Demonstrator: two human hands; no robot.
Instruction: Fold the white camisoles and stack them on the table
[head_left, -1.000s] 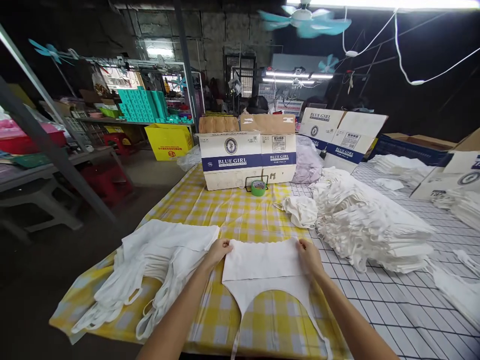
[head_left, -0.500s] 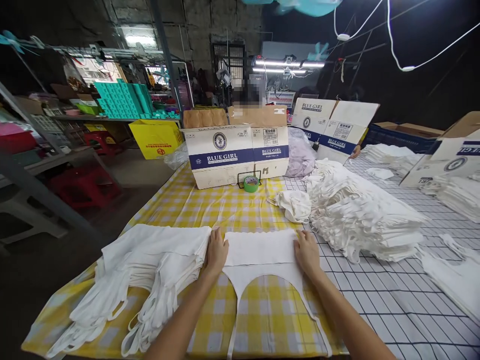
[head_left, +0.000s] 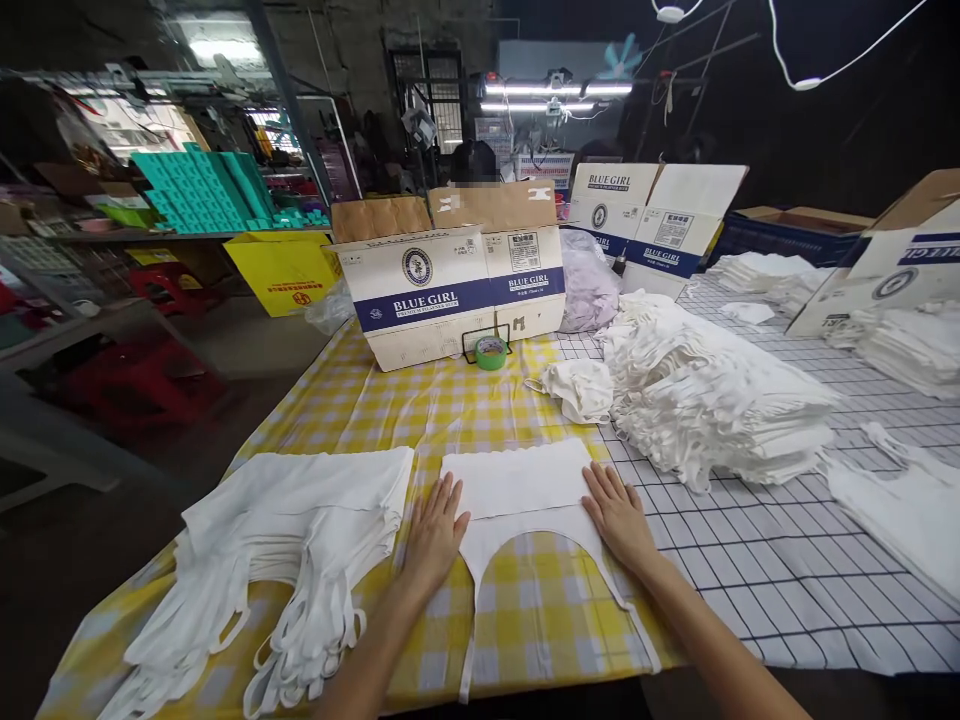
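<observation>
A white strappy camisole top (head_left: 521,485) lies flat on the yellow checked cloth (head_left: 360,400), its thin straps trailing toward me. My left hand (head_left: 437,530) rests flat with fingers stretched out at the top's left edge. On its right edge lies my right hand (head_left: 616,512), fingers extended, fingertips touching the fabric. Left of my left hand is a neat stack of similar white tops (head_left: 300,510), straps hanging toward the near edge. Neither hand grips anything.
Beyond sit a roll of green tape (head_left: 491,352) and a BLUE GIRL carton (head_left: 457,290). A heap of white garments (head_left: 720,400) covers the right side, beside a bunched white piece (head_left: 577,388). More cartons (head_left: 660,220) stand behind. A yellow box (head_left: 281,272) is off the table's left side.
Both hands have slid a little toward me along the top's side edges, their fingers now flatter and more spread. The camera view has shifted slightly.
</observation>
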